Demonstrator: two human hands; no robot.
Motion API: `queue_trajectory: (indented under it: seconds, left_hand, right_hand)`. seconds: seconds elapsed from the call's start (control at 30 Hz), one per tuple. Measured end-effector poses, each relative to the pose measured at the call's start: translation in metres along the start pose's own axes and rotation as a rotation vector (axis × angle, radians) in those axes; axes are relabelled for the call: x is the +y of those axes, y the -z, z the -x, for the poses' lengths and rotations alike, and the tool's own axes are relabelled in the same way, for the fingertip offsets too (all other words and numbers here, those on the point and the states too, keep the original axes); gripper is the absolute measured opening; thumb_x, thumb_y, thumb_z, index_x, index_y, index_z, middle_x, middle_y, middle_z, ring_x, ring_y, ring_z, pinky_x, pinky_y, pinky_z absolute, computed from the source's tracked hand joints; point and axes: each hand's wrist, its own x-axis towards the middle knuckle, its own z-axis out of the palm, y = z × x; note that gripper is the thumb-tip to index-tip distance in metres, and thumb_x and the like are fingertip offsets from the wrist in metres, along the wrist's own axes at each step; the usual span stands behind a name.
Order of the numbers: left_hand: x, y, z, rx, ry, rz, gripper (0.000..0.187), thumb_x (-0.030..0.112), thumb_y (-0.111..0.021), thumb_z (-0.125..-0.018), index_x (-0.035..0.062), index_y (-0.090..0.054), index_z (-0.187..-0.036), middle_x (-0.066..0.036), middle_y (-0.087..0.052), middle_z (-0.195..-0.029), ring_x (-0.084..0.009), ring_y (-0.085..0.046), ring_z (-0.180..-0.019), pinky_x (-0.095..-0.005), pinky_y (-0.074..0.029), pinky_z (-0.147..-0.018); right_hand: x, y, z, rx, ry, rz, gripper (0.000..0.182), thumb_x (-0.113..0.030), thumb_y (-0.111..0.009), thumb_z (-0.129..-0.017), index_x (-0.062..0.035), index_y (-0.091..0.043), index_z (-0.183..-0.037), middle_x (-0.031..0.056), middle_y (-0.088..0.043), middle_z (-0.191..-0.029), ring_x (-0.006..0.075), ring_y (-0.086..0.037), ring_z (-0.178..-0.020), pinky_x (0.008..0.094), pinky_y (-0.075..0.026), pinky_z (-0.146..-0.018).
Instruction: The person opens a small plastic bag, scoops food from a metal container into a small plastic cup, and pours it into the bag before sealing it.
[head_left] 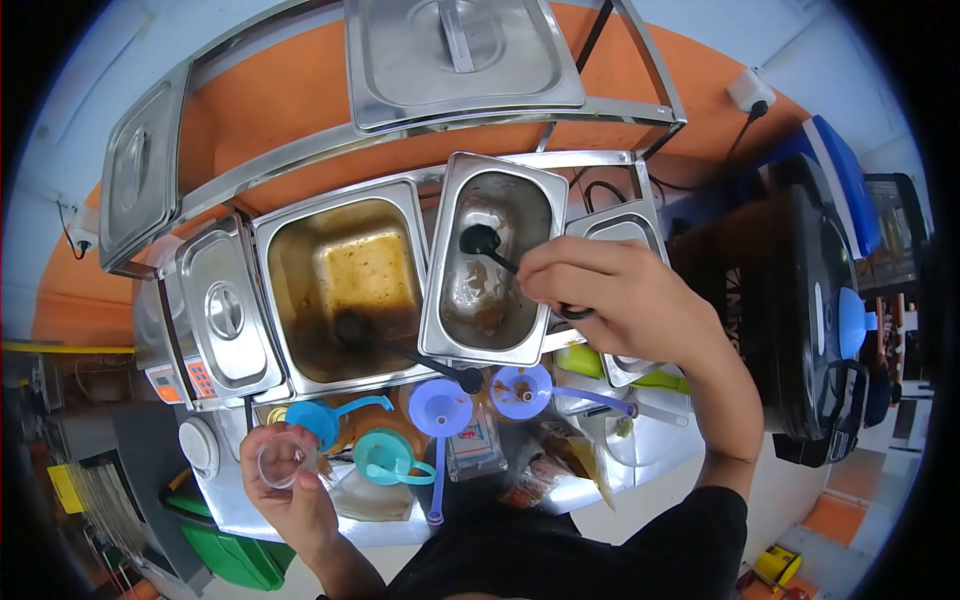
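Light: bright, cool white, fairly even | Glare: pale highlights on far lid (400, 50) and floor of narrow pan (530, 205) | Shadow: near side of wide pan (295, 265) dark; black machine (775, 290) at right loses detail | Distortion: fisheye, shelf rail (620, 109) bent, corners black | Focus: middle fairly crisp, edges soft

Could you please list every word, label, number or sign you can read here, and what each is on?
"ANY", probably, sideways on the black appliance; its other letters are unclear.
Orange keypad: markings too small to read.
Clear packet: printing too blurred to read.
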Motion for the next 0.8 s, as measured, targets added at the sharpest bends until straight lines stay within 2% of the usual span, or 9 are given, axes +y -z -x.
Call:
queue_trajectory:
  seconds: [0.1, 0.27, 0.37, 0.43, 0.47, 0.5, 0.57, 0.67, 0.8]
  left_hand:
    - [0.003, 0.000, 0.001, -0.012, -0.014, 0.010, 0.071, 0.032, -0.089, -0.067, -0.0005, -0.050, -0.117, -0.010, -0.062, -0.103, -0.0176, -0.062, -0.096, -0.0292, -0.049, -0.087]
    - [0.003, 0.002, 0.004, -0.032, -0.003, -0.020, 0.070, 0.032, -0.090, -0.066, -0.0004, -0.051, -0.114, -0.011, -0.063, -0.100, -0.0172, -0.062, -0.090, -0.0288, -0.048, -0.083]
    - [0.004, 0.002, 0.004, -0.042, 0.025, -0.025, 0.070, 0.032, -0.089, -0.066, -0.0005, -0.051, -0.114, -0.010, -0.064, -0.098, -0.0172, -0.062, -0.090, -0.0286, -0.048, -0.083]
    - [0.006, 0.000, 0.003, -0.035, 0.000, -0.026, 0.070, 0.032, -0.089, -0.066, -0.0005, -0.051, -0.115, -0.010, -0.064, -0.097, -0.0174, -0.062, -0.089, -0.0285, -0.048, -0.083]
    - [0.005, 0.001, 0.003, -0.031, -0.001, -0.023, 0.070, 0.032, -0.089, -0.066, -0.0005, -0.051, -0.115, -0.010, -0.064, -0.097, -0.0174, -0.062, -0.089, -0.0285, -0.048, -0.083]
    - [0.004, 0.003, 0.003, -0.032, 0.004, -0.024, 0.071, 0.032, -0.090, -0.066, -0.0005, -0.051, -0.115, -0.010, -0.064, -0.097, -0.0175, -0.062, -0.090, -0.0283, -0.048, -0.083]
    - [0.003, 0.004, 0.004, -0.032, 0.010, -0.028, 0.071, 0.033, -0.090, -0.065, -0.0005, -0.051, -0.115, -0.010, -0.064, -0.097, -0.0175, -0.062, -0.090, -0.0280, -0.048, -0.083]
    - [0.004, 0.002, 0.003, -0.026, 0.017, -0.021, 0.071, 0.033, -0.090, -0.065, -0.0007, -0.051, -0.114, -0.010, -0.064, -0.097, -0.0173, -0.062, -0.090, -0.0274, -0.048, -0.081]
    - [0.004, -0.001, 0.002, -0.054, 0.002, -0.007, 0.070, 0.032, -0.090, -0.065, -0.0004, -0.051, -0.114, -0.010, -0.063, -0.097, -0.0173, -0.061, -0.089, -0.0271, -0.047, -0.080]
  right_hand:
    - [-0.013, -0.006, 0.005, -0.170, -0.051, -0.019, 0.026, 0.000, -0.061, -0.069, -0.0041, -0.054, -0.094, 0.0095, -0.056, -0.097, 0.0320, -0.062, -0.076, 0.0386, -0.052, -0.064]
    - [-0.016, -0.004, 0.006, -0.121, 0.006, -0.060, 0.027, -0.001, -0.062, -0.069, -0.0045, -0.054, -0.094, 0.0089, -0.055, -0.095, 0.0316, -0.062, -0.076, 0.0396, -0.052, -0.063]
    - [-0.002, -0.008, 0.000, 0.016, 0.026, -0.021, 0.028, 0.000, -0.061, -0.067, -0.0052, -0.053, -0.093, 0.0085, -0.055, -0.096, 0.0319, -0.062, -0.075, 0.0398, -0.052, -0.062]
    - [0.000, -0.011, 0.001, -0.097, -0.006, -0.132, 0.030, 0.002, -0.060, -0.065, -0.0063, -0.053, -0.094, 0.0082, -0.057, -0.098, 0.0318, -0.062, -0.076, 0.0398, -0.052, -0.062]
    - [-0.007, -0.011, 0.005, -0.129, -0.001, -0.079, 0.031, 0.004, -0.061, -0.064, -0.0054, -0.061, -0.093, 0.0074, -0.063, -0.099, 0.0254, -0.064, -0.074, 0.0334, -0.054, -0.061]
    - [-0.008, -0.009, 0.006, -0.132, 0.001, -0.080, 0.031, 0.004, -0.061, -0.064, -0.0054, -0.061, -0.093, 0.0074, -0.063, -0.099, 0.0254, -0.064, -0.074, 0.0334, -0.054, -0.061]
    - [-0.010, -0.006, 0.008, -0.112, -0.004, -0.130, 0.031, 0.002, -0.059, -0.065, -0.0065, -0.053, -0.094, 0.0081, -0.057, -0.097, 0.0322, -0.061, -0.075, 0.0389, -0.052, -0.061]
    - [0.002, -0.005, -0.002, -0.036, 0.009, -0.079, 0.029, 0.002, -0.059, -0.067, -0.0063, -0.053, -0.093, 0.0083, -0.057, -0.095, 0.0329, -0.061, -0.074, 0.0399, -0.051, -0.060]
    - [-0.006, -0.001, -0.002, -0.092, -0.003, -0.097, 0.027, -0.001, -0.062, -0.070, -0.0061, -0.052, -0.094, 0.0102, -0.057, -0.091, 0.0347, -0.061, -0.074, 0.0414, -0.049, -0.060]
